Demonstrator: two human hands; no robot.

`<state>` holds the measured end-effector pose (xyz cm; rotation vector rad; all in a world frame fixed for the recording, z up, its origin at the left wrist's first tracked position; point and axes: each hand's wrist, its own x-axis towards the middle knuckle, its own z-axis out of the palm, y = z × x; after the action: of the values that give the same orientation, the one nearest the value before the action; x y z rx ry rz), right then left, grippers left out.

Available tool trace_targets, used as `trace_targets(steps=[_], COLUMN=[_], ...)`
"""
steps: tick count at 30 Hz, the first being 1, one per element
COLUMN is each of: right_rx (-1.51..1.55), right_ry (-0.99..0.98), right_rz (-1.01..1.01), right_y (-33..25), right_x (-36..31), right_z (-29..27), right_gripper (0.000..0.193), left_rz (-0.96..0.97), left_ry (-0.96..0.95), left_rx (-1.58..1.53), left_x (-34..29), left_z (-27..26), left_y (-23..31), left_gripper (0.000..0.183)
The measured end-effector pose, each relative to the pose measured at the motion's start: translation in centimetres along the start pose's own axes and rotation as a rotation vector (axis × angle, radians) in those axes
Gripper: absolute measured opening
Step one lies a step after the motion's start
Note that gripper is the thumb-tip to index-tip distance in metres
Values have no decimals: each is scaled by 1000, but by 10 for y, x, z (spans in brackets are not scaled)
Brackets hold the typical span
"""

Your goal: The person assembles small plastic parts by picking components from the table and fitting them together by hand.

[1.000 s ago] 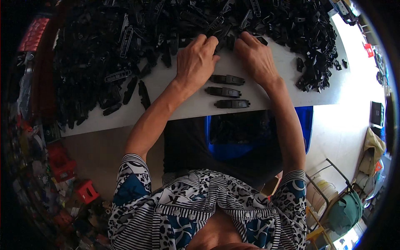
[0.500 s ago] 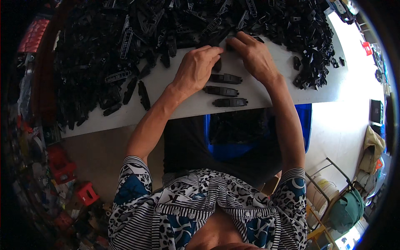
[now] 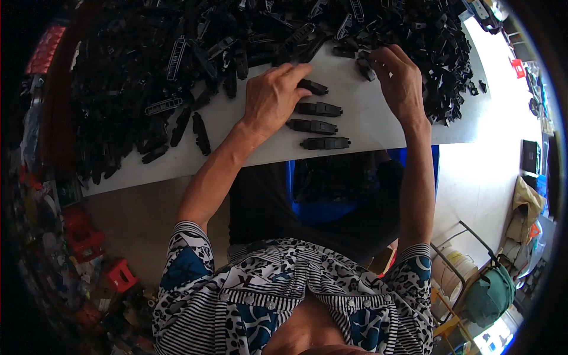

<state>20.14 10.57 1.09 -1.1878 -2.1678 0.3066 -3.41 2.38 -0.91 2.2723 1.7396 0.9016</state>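
Note:
My left hand (image 3: 273,97) is closed, thumb and index finger around the near end of a long black plastic part (image 3: 315,87) at the table. Just below that part, three similar black plastic parts (image 3: 319,109) lie in a row, one under another, roughly parallel. My right hand (image 3: 401,80) is over on the right, fingers bent and thumb apart from them. Its fingertips are beside a small dark piece (image 3: 365,70) at the edge of the heap of small pieces; whether they touch it is unclear.
A big heap of long black parts (image 3: 177,59) covers the table's left and back. Small black pieces (image 3: 444,89) are piled at the right. A blue bin (image 3: 325,213) with dark contents stands under the white table's edge (image 3: 254,157). Red stools (image 3: 121,275) are at lower left.
My right hand has moved right, away from my left hand, to the small pieces. My left hand has stayed nearly in place, and the part in it now shows more.

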Motion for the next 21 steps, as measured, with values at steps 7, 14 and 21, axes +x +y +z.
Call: trace_targets(steps=[7,14,21], right_rx=[-372,-406,-260], right_ry=[-62,-65,59], right_rz=[99,47,8], right_y=[-12,-8,0], right_x=[-3,-6,-15], right_z=[14,16,20], right_gripper=[20,24,25], left_rz=[-92,-128,-101], left_ry=[-30,2,42], left_rx=[17,-39,-135], left_x=[-3,-4,-4], left_z=[0,1,4], left_y=[-6,-7,-8], left_gripper=[35,29,31])
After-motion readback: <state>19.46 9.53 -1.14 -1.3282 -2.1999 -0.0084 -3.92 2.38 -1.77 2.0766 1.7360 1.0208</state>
